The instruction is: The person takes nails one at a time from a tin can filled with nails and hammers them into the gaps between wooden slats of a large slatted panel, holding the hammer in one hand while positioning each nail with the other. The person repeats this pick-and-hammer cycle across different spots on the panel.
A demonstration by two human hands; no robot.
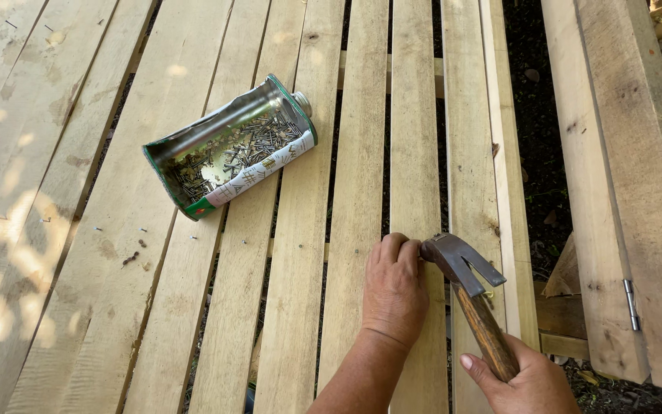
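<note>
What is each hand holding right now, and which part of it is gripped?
The right hand grips a claw hammer by the lower end of its wooden handle. The left hand rests curled on a wooden slat by the hammer's head; anything pinched in it is hidden.

We see one package: a metal can (230, 147) lying on its side on the wooden slats (358, 153), up and to the left of the hands. Its upper side is cut open, showing a heap of nails (231, 157) inside. The rims are green, the metal silvery. A white label (263, 172) with dark and red print runs along its lower edge.
</note>
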